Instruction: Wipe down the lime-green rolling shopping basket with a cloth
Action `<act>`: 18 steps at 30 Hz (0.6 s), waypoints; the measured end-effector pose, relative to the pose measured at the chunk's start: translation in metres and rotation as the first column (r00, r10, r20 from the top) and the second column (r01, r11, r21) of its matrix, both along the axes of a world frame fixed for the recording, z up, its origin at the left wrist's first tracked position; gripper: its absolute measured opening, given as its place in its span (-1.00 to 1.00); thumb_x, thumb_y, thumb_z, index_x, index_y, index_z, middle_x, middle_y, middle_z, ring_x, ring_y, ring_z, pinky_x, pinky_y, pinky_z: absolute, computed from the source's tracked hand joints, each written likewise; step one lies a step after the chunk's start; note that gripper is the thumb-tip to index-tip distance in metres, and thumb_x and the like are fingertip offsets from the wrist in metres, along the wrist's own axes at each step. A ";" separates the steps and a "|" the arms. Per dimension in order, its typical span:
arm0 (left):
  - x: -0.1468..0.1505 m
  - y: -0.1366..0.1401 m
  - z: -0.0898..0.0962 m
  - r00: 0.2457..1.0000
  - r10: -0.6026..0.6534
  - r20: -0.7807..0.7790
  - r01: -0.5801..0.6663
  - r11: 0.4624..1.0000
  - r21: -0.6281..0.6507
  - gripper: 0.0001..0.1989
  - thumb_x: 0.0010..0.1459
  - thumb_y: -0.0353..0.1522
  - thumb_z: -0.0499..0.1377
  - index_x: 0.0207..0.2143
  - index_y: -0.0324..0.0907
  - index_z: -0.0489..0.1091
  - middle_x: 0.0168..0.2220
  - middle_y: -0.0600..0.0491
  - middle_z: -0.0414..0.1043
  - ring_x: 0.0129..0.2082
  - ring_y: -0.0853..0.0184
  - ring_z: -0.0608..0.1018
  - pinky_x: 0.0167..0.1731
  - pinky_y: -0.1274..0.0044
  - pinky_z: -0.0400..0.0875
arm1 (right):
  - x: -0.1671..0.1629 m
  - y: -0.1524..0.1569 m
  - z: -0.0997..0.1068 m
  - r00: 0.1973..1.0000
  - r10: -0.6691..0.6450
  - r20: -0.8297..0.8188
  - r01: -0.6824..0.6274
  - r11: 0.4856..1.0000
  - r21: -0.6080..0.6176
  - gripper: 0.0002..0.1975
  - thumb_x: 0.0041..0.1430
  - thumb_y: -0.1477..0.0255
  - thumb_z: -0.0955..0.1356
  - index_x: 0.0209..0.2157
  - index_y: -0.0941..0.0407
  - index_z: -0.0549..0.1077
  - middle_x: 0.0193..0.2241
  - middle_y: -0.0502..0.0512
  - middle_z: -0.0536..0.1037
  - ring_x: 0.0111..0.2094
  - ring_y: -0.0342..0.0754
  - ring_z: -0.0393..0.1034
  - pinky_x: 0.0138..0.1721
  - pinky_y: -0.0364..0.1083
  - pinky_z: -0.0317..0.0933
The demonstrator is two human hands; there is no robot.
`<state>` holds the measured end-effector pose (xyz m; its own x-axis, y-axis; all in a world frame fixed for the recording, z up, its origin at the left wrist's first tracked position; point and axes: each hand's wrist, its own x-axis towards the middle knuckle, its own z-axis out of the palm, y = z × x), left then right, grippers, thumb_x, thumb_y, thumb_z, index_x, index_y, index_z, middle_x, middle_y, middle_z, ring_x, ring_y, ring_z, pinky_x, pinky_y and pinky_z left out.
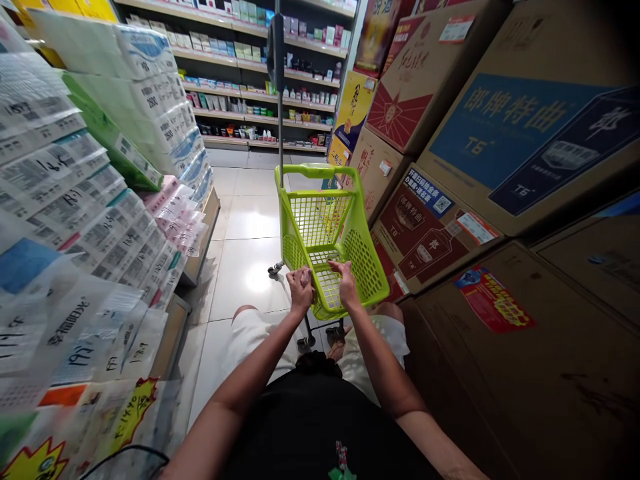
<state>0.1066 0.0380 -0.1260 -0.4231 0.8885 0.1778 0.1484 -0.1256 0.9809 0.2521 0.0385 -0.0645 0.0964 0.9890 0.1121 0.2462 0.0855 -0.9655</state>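
A lime-green plastic shopping cart (367,267) with lattice walls stands close in front of my knees. At its near left rim is my left hand (301,291), with its fingers curled closed. Whether it grips the rim or something small is hidden. My right hand (347,285) hovers over the near part of the basket, fingers stretched forward and apart, and nothing shows in it. Through the basket's grid floor the pale tiles show. A thin grey pole (280,120) rises from the cart's far left corner.
Stacked plastic-wrapped tissue packs (90,173) line the left side. Tall cardboard cartons (505,133) wall in the right. White floor tiles (240,260) run ahead to shelves (260,67) of small boxes and bottles. A cart wheel (306,343) sits near my feet.
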 end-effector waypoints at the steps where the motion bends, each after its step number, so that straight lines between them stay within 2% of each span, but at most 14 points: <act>1: 0.007 -0.012 -0.006 1.000 0.013 -0.008 -0.013 1.000 0.022 -0.75 0.34 -0.17 0.17 -0.09 -0.09 0.52 -0.07 -0.04 0.19 -0.03 0.23 0.48 0.18 0.27 0.46 | 0.004 -0.003 -0.001 1.000 -0.007 0.030 0.007 1.000 -0.002 -0.02 0.33 -0.25 -0.12 -0.03 0.08 0.63 0.02 0.23 0.64 0.01 0.12 0.51 0.15 0.12 0.29; 4: 0.028 -0.045 -0.020 0.997 0.060 -0.042 -0.057 0.996 0.075 -0.74 0.35 -0.15 0.16 -0.09 -0.08 0.53 -0.07 -0.05 0.20 0.03 0.20 0.44 0.23 0.27 0.40 | 0.011 -0.012 -0.001 0.994 0.035 0.102 -0.033 0.999 -0.022 0.01 0.33 -0.24 -0.16 -0.04 0.07 0.64 -0.01 0.22 0.66 -0.07 0.10 0.55 0.11 0.10 0.31; 7: 0.041 -0.068 -0.023 0.995 0.084 -0.053 -0.079 0.994 0.081 -0.74 0.36 -0.16 0.15 -0.10 -0.08 0.52 -0.06 -0.06 0.20 0.03 0.20 0.43 0.21 0.28 0.42 | 0.011 -0.020 -0.002 0.974 0.167 0.155 -0.162 0.986 -0.050 -0.01 0.36 -0.20 -0.18 0.00 0.04 0.63 -0.03 0.17 0.66 -0.13 0.06 0.57 0.08 0.06 0.33; 9: 0.048 -0.082 -0.022 0.995 0.078 -0.055 -0.075 0.995 0.067 -0.75 0.36 -0.17 0.15 -0.09 -0.09 0.51 -0.06 -0.06 0.19 0.02 0.20 0.44 0.17 0.29 0.45 | 0.011 -0.026 -0.003 0.955 0.197 0.222 -0.191 0.980 -0.047 -0.05 0.38 -0.17 -0.16 0.03 0.04 0.62 0.00 0.17 0.65 -0.12 0.05 0.58 0.07 0.05 0.33; 12: 0.058 -0.105 -0.025 0.996 0.015 -0.088 -0.011 0.999 0.049 -0.80 0.36 -0.22 0.15 -0.10 -0.08 0.50 -0.05 -0.07 0.20 0.02 0.19 0.42 0.16 0.28 0.44 | 0.014 -0.035 -0.005 0.936 0.094 0.339 -0.100 0.995 0.000 -0.10 0.42 -0.13 -0.14 0.06 0.05 0.60 0.01 0.21 0.65 -0.06 0.07 0.56 0.14 0.07 0.28; 15: 0.068 -0.122 -0.027 0.990 -0.088 -0.107 0.091 0.996 0.017 -0.85 0.31 -0.27 0.20 -0.09 -0.07 0.47 -0.06 -0.06 0.20 0.03 0.18 0.41 0.16 0.28 0.43 | 0.021 -0.041 -0.008 0.933 -0.035 0.358 0.033 0.999 0.013 -0.18 0.47 -0.06 -0.09 0.13 0.11 0.54 -0.05 0.26 0.67 -0.01 0.09 0.55 0.17 0.08 0.25; 18: 0.076 -0.120 -0.024 0.996 -0.041 -0.085 0.043 0.999 0.019 -0.84 0.28 -0.33 0.20 -0.08 -0.08 0.42 -0.02 -0.08 0.18 0.07 0.18 0.40 0.19 0.29 0.40 | 0.027 -0.043 -0.010 0.921 -0.075 0.381 0.083 0.997 -0.003 -0.26 0.52 0.03 -0.06 0.15 0.15 0.52 -0.06 0.29 0.67 0.04 0.11 0.53 0.19 0.08 0.24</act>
<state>0.1824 -0.0822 -0.1495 -0.3679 0.9009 0.2303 0.2245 -0.1543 0.9622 0.2789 -0.0047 -0.0746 0.1284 0.9822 0.1369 0.6004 0.0329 -0.7990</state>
